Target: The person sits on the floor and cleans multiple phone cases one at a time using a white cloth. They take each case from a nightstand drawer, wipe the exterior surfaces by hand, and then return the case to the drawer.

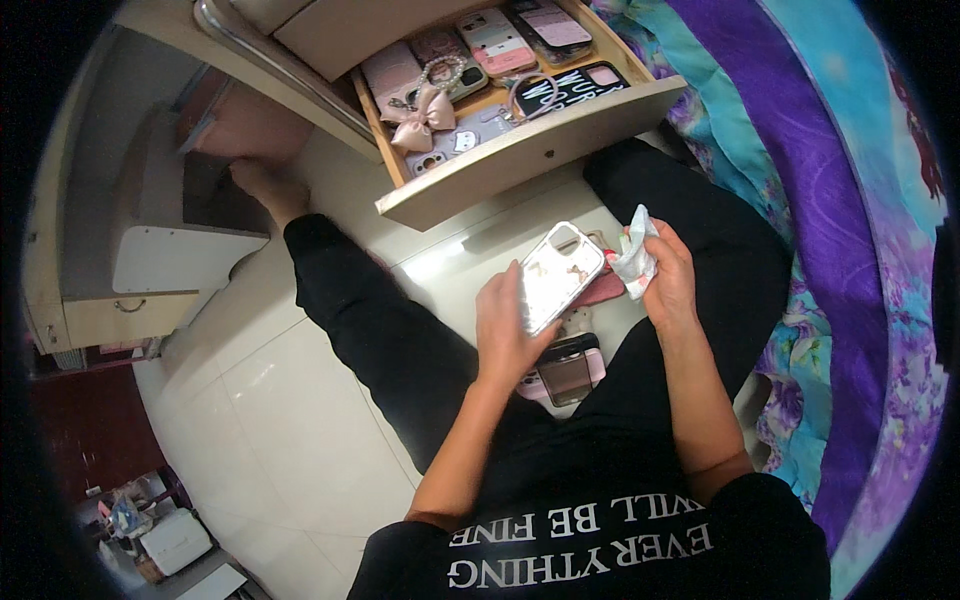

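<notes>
My left hand [504,330] grips a pale phone case [559,277] by its long edges, with the camera cutout at the upper end. In my right hand [670,274] is a crumpled white wipe or tissue [637,253], just right of the case and apart from it. On the floor between my legs lie several more phone cases. Among them are a pink case [600,291], partly hidden behind the held one, and a dark translucent case [571,381] resting over a light pink case [532,386].
Ahead, a pulled-out wooden drawer [525,154] holds several phone cases, including a black lettered case [574,94], and a pink satin bow [420,120]. A bed with a purple and turquoise cover [810,187] borders my right. A cabinet [131,315] stands at left.
</notes>
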`<control>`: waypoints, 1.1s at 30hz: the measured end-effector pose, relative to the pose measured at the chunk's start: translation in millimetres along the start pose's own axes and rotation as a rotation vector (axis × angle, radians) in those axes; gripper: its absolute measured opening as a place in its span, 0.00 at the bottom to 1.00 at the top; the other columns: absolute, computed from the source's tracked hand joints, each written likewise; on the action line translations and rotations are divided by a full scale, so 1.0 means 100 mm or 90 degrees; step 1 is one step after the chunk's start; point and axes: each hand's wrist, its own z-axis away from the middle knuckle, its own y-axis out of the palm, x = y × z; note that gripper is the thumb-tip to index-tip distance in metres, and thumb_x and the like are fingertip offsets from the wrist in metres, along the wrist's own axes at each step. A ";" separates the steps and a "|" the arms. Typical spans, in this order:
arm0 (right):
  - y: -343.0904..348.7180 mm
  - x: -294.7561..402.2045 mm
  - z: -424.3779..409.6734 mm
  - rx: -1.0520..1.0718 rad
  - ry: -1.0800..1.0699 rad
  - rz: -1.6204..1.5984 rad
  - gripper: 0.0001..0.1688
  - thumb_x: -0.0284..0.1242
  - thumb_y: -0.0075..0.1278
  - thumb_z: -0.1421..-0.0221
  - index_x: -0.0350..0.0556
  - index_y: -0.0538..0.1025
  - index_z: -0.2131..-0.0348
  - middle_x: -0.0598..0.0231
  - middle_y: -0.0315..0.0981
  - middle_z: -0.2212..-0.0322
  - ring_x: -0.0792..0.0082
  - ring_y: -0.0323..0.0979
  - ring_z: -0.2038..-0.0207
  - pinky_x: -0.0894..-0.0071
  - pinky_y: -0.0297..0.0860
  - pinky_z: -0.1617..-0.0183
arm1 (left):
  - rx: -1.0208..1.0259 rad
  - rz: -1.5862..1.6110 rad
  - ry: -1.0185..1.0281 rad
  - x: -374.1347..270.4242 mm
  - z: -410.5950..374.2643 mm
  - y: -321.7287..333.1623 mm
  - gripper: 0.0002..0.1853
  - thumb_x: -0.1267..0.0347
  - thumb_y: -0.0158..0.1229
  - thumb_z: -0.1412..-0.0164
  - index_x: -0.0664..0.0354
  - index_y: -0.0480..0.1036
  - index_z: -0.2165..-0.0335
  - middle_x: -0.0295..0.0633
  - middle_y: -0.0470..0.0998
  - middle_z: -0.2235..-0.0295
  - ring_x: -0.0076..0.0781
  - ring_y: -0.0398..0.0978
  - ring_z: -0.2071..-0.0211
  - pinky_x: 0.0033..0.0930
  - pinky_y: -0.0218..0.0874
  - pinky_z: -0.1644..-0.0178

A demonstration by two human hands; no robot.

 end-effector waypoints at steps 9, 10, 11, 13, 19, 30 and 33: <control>0.22 -0.14 0.19 0.168 0.088 0.236 0.17 0.33 0.49 0.43 0.39 0.71 0.59 0.64 0.74 0.69 0.78 0.72 0.68 0.80 0.68 0.64 | -0.042 0.052 0.002 -0.25 0.08 -0.30 0.48 0.70 0.70 0.66 0.65 0.54 0.45 0.56 0.63 0.53 0.55 0.61 0.52 0.45 0.56 0.49; 0.22 -0.13 0.20 0.161 0.093 0.216 0.16 0.32 0.48 0.43 0.38 0.71 0.59 0.63 0.74 0.69 0.78 0.72 0.68 0.80 0.69 0.64 | -0.039 0.058 0.001 -0.28 0.08 -0.33 0.46 0.70 0.69 0.64 0.64 0.55 0.45 0.56 0.64 0.54 0.55 0.62 0.53 0.44 0.57 0.50; 0.22 -0.12 0.20 0.154 0.098 0.197 0.16 0.32 0.48 0.43 0.38 0.71 0.59 0.63 0.74 0.69 0.78 0.72 0.69 0.80 0.69 0.64 | -0.036 0.064 0.000 -0.30 0.08 -0.35 0.44 0.70 0.68 0.62 0.64 0.56 0.46 0.55 0.65 0.55 0.54 0.63 0.54 0.44 0.57 0.50; 0.16 -0.09 0.19 0.169 0.116 0.188 0.15 0.31 0.47 0.43 0.37 0.71 0.61 0.61 0.74 0.68 0.77 0.73 0.69 0.79 0.70 0.65 | 0.029 0.173 -0.068 -0.29 0.08 -0.42 0.37 0.70 0.65 0.57 0.64 0.59 0.47 0.54 0.67 0.57 0.52 0.67 0.56 0.41 0.59 0.52; 0.18 0.03 0.29 0.233 0.146 0.095 0.13 0.31 0.46 0.43 0.37 0.71 0.64 0.59 0.75 0.70 0.76 0.74 0.70 0.77 0.71 0.65 | 0.050 0.352 -0.151 -0.47 0.05 -0.56 0.26 0.72 0.59 0.48 0.63 0.63 0.50 0.50 0.74 0.62 0.36 0.73 0.61 0.32 0.62 0.56; 0.30 0.33 0.47 0.268 0.122 0.063 0.15 0.31 0.45 0.43 0.34 0.70 0.62 0.58 0.75 0.70 0.76 0.74 0.70 0.78 0.72 0.65 | 0.037 0.275 0.046 -0.62 -0.01 -0.62 0.16 0.76 0.57 0.48 0.62 0.67 0.59 0.41 0.69 0.60 0.27 0.67 0.58 0.27 0.58 0.53; 0.24 0.34 0.48 0.297 0.116 0.070 0.16 0.31 0.45 0.43 0.34 0.70 0.62 0.58 0.75 0.70 0.76 0.74 0.70 0.78 0.71 0.66 | 0.055 0.406 -0.077 -0.64 0.03 -0.55 0.12 0.76 0.57 0.46 0.63 0.68 0.61 0.40 0.69 0.60 0.27 0.67 0.58 0.28 0.58 0.52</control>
